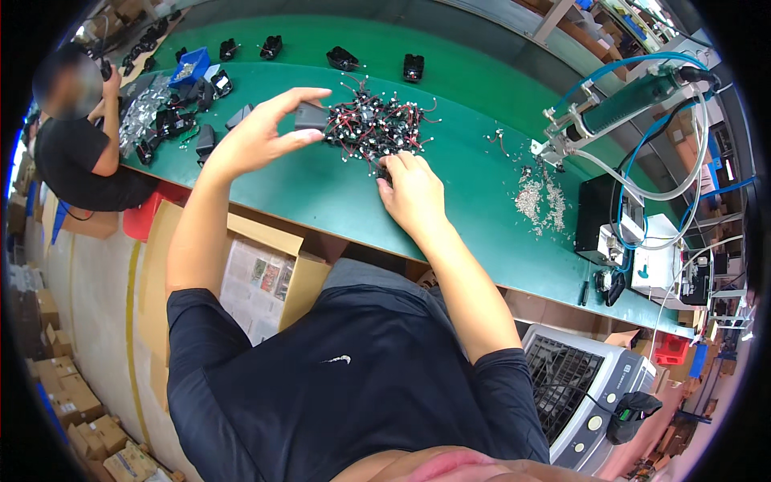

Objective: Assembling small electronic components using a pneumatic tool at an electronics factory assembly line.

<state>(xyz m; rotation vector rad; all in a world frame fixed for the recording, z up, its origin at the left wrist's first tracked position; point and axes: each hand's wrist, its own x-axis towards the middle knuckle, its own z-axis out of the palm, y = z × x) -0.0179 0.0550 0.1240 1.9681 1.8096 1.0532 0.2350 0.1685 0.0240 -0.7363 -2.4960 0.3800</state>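
My left hand (247, 143) grips a dark grey, box-shaped plastic housing (310, 117) between the thumb and the fingers, just left of a pile on the green table. The pile (371, 120) is a tangle of small black parts with red and black wires and white connector ends. At its near edge rests my right hand (416, 191), fingers curled inward against a small dark piece; that piece is mostly hidden beneath the fingertips. Another dark housing (238, 117) lies behind my left hand.
Several black housings (343, 58) stand along the far side. A blue bin (190, 66) and clear bags (143, 116) lie near a co-worker (76, 153). Right: small pale pieces (530, 201), a pneumatic cylinder (626, 104) with hoses. Below the table edge: an open carton (265, 233).
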